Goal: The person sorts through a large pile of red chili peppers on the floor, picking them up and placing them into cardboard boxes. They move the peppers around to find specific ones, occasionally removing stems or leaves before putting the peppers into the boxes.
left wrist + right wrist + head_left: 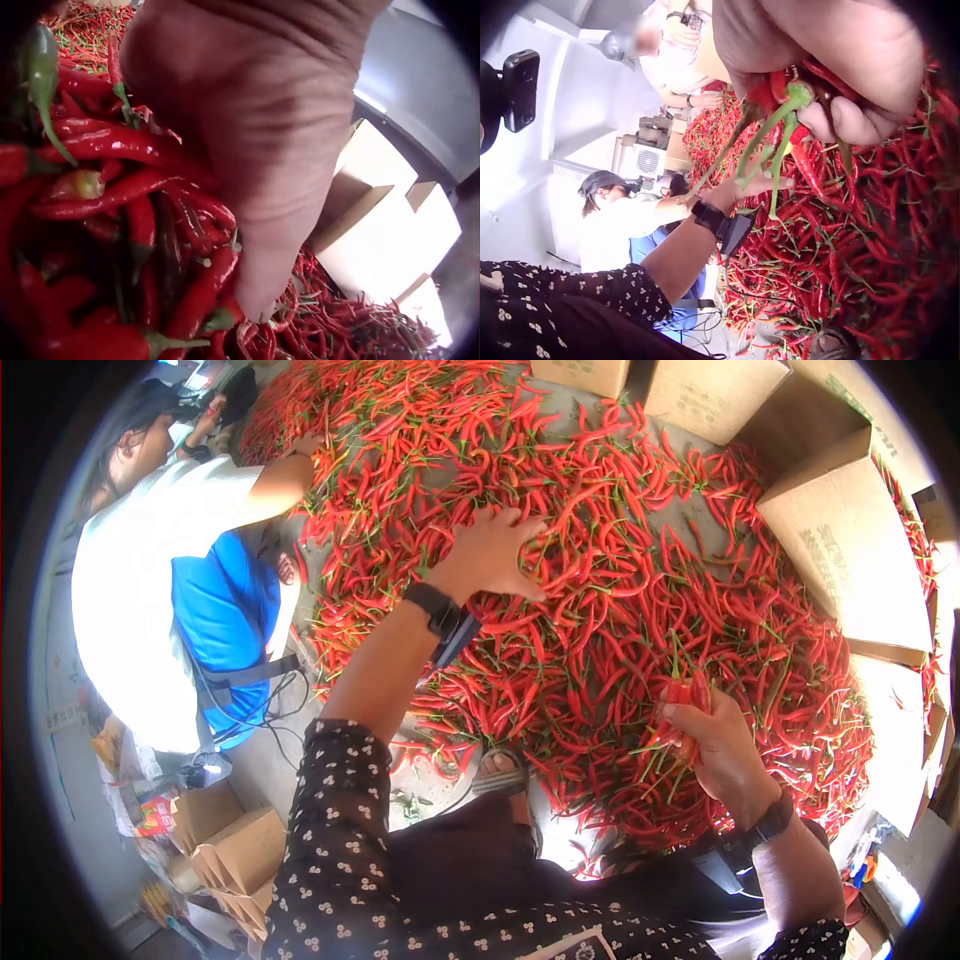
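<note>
A wide heap of red chili peppers (600,610) with green stems covers the floor. My left hand (487,555) reaches over its middle, fingers spread and touching the peppers. In the left wrist view the thumb of this hand (262,150) points down among glossy chilies (112,150); its other fingers are mostly hidden. Nearer my body on the right, my right hand (722,745) grips a small bunch of chili peppers (688,695). Curled fingers wrap that bunch in the right wrist view, where several green stems (780,120) stick out of the fist.
Cardboard boxes (840,530) stand along the heap's right and far edges. At left a person in a white top (150,550) crouches and reaches into the peppers. Black cables (290,705) and folded cartons (235,850) lie at lower left. My sandaled foot (497,768) is at the heap's near edge.
</note>
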`<state>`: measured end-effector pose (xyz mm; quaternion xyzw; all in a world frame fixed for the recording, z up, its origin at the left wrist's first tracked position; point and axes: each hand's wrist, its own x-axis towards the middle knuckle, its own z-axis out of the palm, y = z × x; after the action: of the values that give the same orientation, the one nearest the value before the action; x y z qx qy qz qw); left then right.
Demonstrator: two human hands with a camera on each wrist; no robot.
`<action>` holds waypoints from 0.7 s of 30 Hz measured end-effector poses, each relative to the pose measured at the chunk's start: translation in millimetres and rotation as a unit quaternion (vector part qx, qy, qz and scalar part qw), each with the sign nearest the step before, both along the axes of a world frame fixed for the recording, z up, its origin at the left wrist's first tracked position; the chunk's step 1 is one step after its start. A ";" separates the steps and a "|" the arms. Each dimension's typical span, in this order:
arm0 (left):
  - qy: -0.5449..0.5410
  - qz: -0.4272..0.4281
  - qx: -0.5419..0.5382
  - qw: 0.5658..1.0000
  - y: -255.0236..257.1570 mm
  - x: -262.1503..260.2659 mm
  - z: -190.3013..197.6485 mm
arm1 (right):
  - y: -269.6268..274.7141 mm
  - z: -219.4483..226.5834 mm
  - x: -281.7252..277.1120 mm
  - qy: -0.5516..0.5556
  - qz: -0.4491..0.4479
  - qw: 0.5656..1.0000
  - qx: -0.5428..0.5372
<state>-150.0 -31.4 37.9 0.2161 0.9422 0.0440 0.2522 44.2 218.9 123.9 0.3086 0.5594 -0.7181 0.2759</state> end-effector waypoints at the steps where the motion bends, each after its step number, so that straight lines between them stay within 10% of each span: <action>1: 0.002 -0.025 -0.011 1.000 1.7 3.2 1.3 | 0.1 0.2 -0.8 0.001 0.007 1.000 -0.004; 11: -0.017 -0.077 0.071 0.994 6.4 -1.3 -26.6 | 7.1 1.8 -0.7 0.014 -0.015 0.999 -0.030; 21: 0.059 -0.284 0.193 0.937 62.1 156.7 12.4 | 8.8 16.3 -7.8 0.050 -0.059 0.997 -0.007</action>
<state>6.7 30.6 50.3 0.5212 0.8284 0.1386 0.1513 36.4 227.7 140.2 0.3028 0.5480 -0.7516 0.2077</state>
